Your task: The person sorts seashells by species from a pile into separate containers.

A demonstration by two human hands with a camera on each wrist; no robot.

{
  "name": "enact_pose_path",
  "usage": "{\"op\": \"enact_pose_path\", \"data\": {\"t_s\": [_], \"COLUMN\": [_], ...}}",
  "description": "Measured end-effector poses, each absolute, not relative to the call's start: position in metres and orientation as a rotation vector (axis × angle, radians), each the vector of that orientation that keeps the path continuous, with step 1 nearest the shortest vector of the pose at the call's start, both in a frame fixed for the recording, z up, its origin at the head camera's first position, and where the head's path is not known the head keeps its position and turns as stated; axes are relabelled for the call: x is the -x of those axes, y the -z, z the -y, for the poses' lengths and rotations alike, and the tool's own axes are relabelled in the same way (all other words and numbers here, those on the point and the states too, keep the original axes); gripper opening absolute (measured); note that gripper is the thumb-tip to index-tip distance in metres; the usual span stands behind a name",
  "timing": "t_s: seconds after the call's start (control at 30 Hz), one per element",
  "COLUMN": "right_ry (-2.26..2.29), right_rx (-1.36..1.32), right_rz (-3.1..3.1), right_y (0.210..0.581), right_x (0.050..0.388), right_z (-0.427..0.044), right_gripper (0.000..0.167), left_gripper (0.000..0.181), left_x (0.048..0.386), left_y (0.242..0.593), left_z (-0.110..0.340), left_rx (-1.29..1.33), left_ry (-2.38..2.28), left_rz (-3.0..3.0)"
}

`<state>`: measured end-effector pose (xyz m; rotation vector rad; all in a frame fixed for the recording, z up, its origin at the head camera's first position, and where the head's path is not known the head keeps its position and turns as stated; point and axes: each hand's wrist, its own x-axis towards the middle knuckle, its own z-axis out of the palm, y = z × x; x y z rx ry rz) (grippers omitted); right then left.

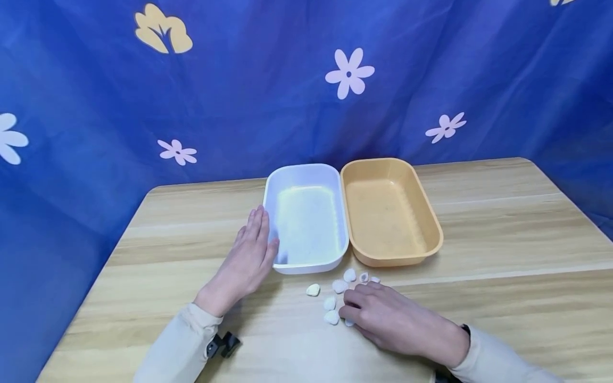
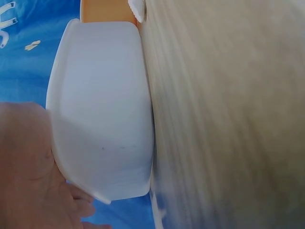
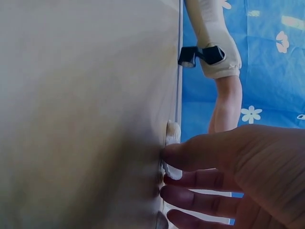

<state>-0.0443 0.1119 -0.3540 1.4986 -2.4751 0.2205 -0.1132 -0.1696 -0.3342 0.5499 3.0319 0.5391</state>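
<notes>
Shells (image 1: 340, 286) just beside right grip (image 1: 390, 321)

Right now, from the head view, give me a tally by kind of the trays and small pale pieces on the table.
White tray: 1
Orange tray: 1
Small pale pieces: 8 visible, some partly covered; the right hand may hide more
Total: 10 visible
</notes>
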Motion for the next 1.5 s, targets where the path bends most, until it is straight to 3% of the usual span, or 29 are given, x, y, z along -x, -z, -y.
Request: {"op": "enact_pose_path", "data": {"t_s": [1.23,1.5], "right_ry": [-0.241,-0.303], "right_rx": [-1.439,-1.427], "right_rz": [2.519,2.458], "right_y": [0.364,0.364], "right_x": [0.038,0.04], "right_z": [-0.109,-0.109], "right_gripper": [0.004,0.013], "left_gripper": [0.062,0.062], "left_x": [0.11,0.111], "left_y": [0.339,0.34], "left_z": [0.17,0.169], "left_rx": [-0.515,-0.518], "left_ry": [-0.569,-0.583], "left_rz": [-3.031,-3.028]}}
